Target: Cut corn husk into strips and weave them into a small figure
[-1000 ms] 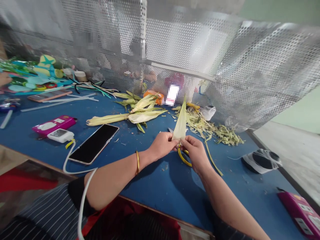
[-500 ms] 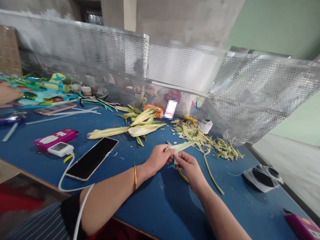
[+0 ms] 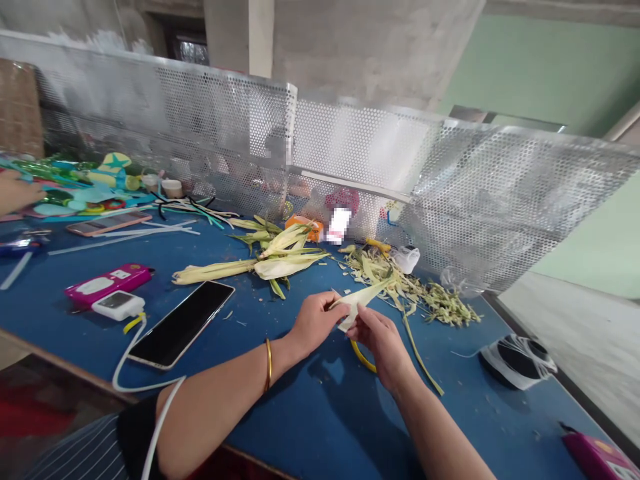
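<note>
A pale corn husk is pinched between both hands above the blue table, its narrow tip pointing to the upper right. My left hand grips its left side with thumb and fingers. Close beside it, my right hand has thumb and fingers closed on the husk's lower edge. Below the hands lie scissors with yellow handles, partly covered by my right hand. Beyond them rests a bunch of whole corn husks. To the right spreads a heap of husk scraps.
A black phone and a magenta power strip with a white cabled device lie at left. On the right sit a spool of white thread and another magenta strip. Perforated metal panels stand behind. Another person's hand shows far left.
The husk has tipped from upright to slanting right, with its tip lower. My view has tilted up, showing more wall. Both hands still hold the husk.
</note>
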### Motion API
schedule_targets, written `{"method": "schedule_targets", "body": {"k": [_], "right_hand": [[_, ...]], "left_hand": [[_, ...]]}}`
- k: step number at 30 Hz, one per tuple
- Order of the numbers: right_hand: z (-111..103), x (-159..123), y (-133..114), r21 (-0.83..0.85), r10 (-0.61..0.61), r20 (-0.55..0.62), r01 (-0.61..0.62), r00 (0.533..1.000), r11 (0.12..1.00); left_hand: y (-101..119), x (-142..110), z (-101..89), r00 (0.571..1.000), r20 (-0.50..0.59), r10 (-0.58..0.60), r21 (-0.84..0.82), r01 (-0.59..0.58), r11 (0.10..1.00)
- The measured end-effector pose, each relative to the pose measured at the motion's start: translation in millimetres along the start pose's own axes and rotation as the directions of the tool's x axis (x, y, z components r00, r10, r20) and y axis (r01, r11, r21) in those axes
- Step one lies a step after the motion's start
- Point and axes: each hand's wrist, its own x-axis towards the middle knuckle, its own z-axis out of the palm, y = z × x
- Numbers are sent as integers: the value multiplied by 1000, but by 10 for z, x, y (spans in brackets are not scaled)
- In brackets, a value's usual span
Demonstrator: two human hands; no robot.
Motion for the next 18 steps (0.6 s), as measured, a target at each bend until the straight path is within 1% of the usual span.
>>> {"method": "schedule_targets", "body": {"k": [2,4,5,7,9,10,11,14,16,18], "right_hand": [[-1,15,16,-31,-33,-67,31,997,999],[-9,31,23,-56,-92,-113,86,989,995],[-18,41,26,-81,-126,-127,116,984,990],[-46,59,31,-171,-190,-138,165,972,971],[-76,71,40,-270,-226,-117,188,967,944],[-85,72,47,-322,-237,-93,196,967,926],[-90,71,56,-371,-244,-68,203,967,906],[-72,58,86,-485,-244,8,217,970,847],[-47,47,97,-469,-201,30,192,979,862],[-27,38,90,-407,-140,37,143,989,902]], "left_hand": [[-10,-10,7,999,13,30,101,-32,994],[-16,-14,20,999,22,30,144,-33,989],[-17,-14,27,1000,25,17,127,-20,992],[-13,-11,41,999,36,-32,37,30,999],[-7,-8,52,997,44,-68,-37,70,997],[-5,-9,55,997,34,-75,-29,76,997],[-4,-11,56,997,15,-71,15,71,997],[-3,-25,49,999,-53,-6,248,19,968],[-3,-35,41,997,-65,45,364,-18,931],[-3,-41,35,995,-60,75,409,-44,911]]}}
